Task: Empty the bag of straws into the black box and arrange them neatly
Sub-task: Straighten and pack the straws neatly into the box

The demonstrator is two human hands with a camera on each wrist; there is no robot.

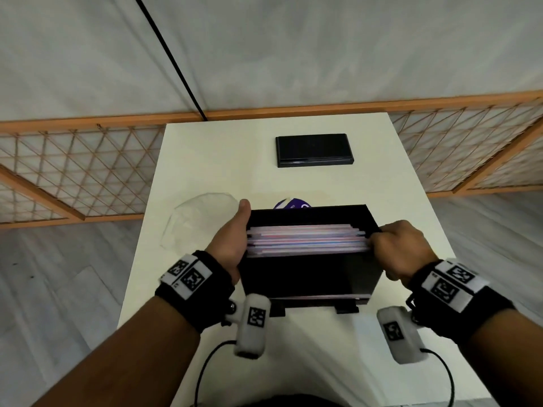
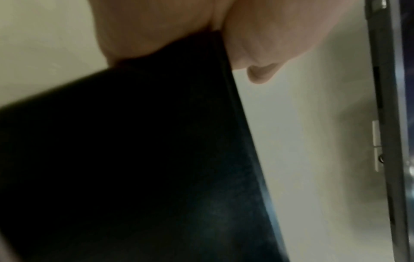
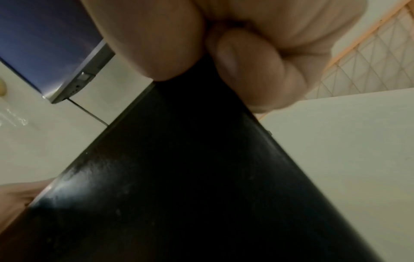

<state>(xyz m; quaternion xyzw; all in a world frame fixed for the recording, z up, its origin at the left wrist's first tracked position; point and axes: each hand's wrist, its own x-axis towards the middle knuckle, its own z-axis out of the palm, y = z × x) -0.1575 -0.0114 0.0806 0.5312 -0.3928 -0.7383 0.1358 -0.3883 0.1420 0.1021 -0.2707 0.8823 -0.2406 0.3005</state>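
The black box stands on the near half of the white bench, directly between the two hands. Inside it a stack of pink, white and bluish straws lies lengthwise from left to right, reaching from one end wall to the other. The left hand clasps the box's left end, palm against the wall and thumb up along the far corner; the left wrist view shows its fingers curled over the black edge. The right hand grips the right end, fingers bent over the rim beside the straw tips; in the right wrist view a thumb and a finger press on the dark wall. Just beyond the box, to the left, lies a crumpled clear plastic bag, and a purple and white item peeks out behind the rear wall. Further back on the bench rests a flat black lid, well apart from both hands.
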